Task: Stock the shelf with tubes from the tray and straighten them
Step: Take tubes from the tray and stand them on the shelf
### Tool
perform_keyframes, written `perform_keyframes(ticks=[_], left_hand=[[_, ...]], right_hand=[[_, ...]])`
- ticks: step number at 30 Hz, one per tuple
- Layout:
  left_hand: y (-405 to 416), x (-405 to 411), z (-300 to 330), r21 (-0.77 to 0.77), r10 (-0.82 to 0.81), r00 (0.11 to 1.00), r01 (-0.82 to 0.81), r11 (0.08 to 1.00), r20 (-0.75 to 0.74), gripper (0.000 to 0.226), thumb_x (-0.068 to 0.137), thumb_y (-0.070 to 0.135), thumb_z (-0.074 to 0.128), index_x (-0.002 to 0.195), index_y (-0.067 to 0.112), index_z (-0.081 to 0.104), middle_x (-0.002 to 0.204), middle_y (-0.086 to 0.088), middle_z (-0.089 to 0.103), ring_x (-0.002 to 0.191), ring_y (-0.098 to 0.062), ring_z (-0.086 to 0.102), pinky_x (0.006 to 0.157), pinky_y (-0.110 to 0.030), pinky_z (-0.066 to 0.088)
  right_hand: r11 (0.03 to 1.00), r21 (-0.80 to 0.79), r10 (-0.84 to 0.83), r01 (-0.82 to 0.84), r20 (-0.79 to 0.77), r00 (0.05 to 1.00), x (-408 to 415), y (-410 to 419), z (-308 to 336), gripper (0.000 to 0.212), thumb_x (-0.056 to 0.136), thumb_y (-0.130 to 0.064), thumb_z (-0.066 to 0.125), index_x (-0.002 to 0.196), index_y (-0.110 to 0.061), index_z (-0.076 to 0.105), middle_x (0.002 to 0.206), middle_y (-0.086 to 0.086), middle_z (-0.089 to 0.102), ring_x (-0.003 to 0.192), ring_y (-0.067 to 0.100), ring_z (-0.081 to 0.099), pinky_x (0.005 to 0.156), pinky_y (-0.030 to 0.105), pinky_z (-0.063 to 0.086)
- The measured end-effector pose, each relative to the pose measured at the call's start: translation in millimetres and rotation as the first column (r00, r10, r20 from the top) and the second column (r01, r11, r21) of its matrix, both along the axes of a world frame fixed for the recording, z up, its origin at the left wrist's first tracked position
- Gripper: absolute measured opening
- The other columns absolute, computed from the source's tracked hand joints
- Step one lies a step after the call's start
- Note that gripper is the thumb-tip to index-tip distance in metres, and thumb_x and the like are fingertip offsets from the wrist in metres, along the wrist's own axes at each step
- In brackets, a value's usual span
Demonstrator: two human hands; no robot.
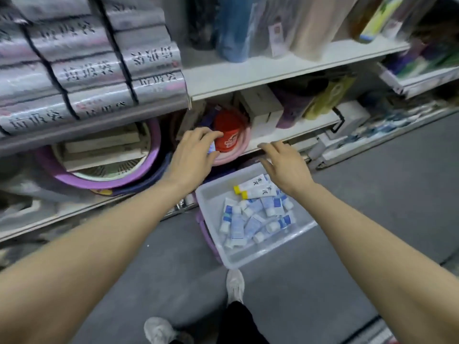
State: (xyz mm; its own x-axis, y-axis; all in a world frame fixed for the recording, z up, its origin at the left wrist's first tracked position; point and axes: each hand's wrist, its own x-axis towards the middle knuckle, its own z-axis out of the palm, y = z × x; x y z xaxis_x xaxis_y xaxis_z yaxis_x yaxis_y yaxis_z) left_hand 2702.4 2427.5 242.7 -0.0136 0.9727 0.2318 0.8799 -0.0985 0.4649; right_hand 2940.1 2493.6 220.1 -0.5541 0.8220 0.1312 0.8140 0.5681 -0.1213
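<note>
Left hand up at the shelf, fingers curled over a small tube. Only a blue and white bit of it peeking out under the fingers, right beside a red tub inside a pink bowl.

Right hand just below the shelf edge, fingers spread and loose, nothing in it. Hanging over the far end of the tray, not touching the tubes.

Tray down on the grey floor, under and between both arms. Lots of blue and white tubes in a messy pile inside. Two white tubes with yellow caps lying at the top of the pile, close under the right hand.

Big purple ring to the left of the left hand. White shoes at the bottom, near the tray.
</note>
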Motion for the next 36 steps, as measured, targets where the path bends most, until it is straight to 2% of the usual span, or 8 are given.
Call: perform_keyframes(ticks=[4,7,13,22,25,28,33,36], left_hand=[[30,50,-67,-0.138,-0.048,0.998,0.053,0.989,0.038,0.044,0.085,0.015,0.066,0.128,0.014,0.058,0.124,-0.007,0.057,0.112,-0.029,0.051,0.096,-0.034,0.037],[48,78,-122,-0.236,-0.083,0.995,0.094,0.967,0.058,0.044,0.087,0.013,0.065,0.129,0.013,0.057,0.127,-0.007,0.058,0.117,-0.029,0.051,0.101,-0.029,0.032],[75,111,-210,-0.424,-0.084,0.993,0.109,0.899,0.078,0.044,0.094,0.014,0.057,0.137,0.013,0.050,0.137,-0.008,0.052,0.124,-0.029,0.046,0.104,-0.030,0.031],[112,129,-307,-0.608,-0.129,0.991,0.126,0.784,0.039,0.050,0.100,0.017,0.046,0.147,0.011,0.033,0.154,-0.013,0.029,0.141,-0.028,0.028,0.114,-0.029,0.018],[121,138,-327,-0.643,-0.147,0.989,0.129,0.755,0.026,0.051,0.101,0.017,0.043,0.149,0.010,0.027,0.156,-0.015,0.023,0.143,-0.028,0.023,0.115,-0.030,0.016],[126,143,-345,-0.666,-0.161,0.987,0.122,0.736,0.003,0.052,0.101,0.018,0.041,0.150,0.011,0.025,0.153,-0.016,0.027,0.138,-0.032,0.029,0.114,-0.035,0.023],[134,149,-353,-0.724,-0.050,0.999,0.033,0.689,-0.002,0.048,0.102,0.025,0.038,0.148,0.016,0.028,0.132,-0.018,0.040,0.112,-0.039,0.047,0.097,-0.042,0.039],[136,150,-354,-0.791,-0.002,1.000,-0.016,0.612,-0.022,0.051,0.101,0.027,0.041,0.149,0.018,0.025,0.133,-0.020,0.038,0.117,-0.038,0.042,0.097,-0.042,0.039]], right_hand=[[0.984,-0.168,-0.055,0.064,0.056,0.997,54,19,-68,0.039,0.089,-0.019,0.060,0.127,-0.012,0.057,0.112,0.015,0.061,0.096,0.039,0.059,0.073,0.045,0.050],[0.961,-0.264,-0.064,0.086,0.091,0.994,82,32,-112,0.041,0.089,-0.015,0.061,0.130,-0.014,0.055,0.117,0.013,0.061,0.100,0.039,0.057,0.075,0.045,0.049],[0.895,-0.428,-0.061,0.122,0.154,0.986,107,58,-196,0.054,0.085,-0.003,0.059,0.136,-0.015,0.051,0.127,0.010,0.057,0.113,0.038,0.052,0.090,0.047,0.045],[0.884,-0.465,0.022,0.050,0.147,0.989,95,85,-289,0.063,0.075,0.006,0.063,0.133,-0.017,0.053,0.135,0.004,0.053,0.127,0.032,0.045,0.092,0.043,0.041],[0.895,-0.446,0.055,0.023,0.160,0.986,94,90,-308,0.064,0.073,0.005,0.066,0.132,-0.018,0.053,0.137,0.004,0.051,0.133,0.031,0.041,0.100,0.046,0.037],[0.921,-0.390,0.065,-0.011,0.124,0.990,98,91,-317,0.059,0.070,0.008,0.065,0.123,-0.017,0.059,0.124,0.006,0.059,0.120,0.033,0.052,0.096,0.046,0.038],[0.926,-0.369,0.136,-0.076,0.141,0.981,112,85,-322,0.061,0.064,0.008,0.063,0.120,-0.017,0.059,0.114,0.008,0.060,0.102,0.032,0.060,0.086,0.045,0.043],[0.880,-0.472,0.155,-0.057,0.171,0.973,123,83,-316,0.056,0.080,0.000,0.058,0.134,-0.016,0.051,0.116,0.013,0.057,0.101,0.036,0.057,0.083,0.044,0.045]])
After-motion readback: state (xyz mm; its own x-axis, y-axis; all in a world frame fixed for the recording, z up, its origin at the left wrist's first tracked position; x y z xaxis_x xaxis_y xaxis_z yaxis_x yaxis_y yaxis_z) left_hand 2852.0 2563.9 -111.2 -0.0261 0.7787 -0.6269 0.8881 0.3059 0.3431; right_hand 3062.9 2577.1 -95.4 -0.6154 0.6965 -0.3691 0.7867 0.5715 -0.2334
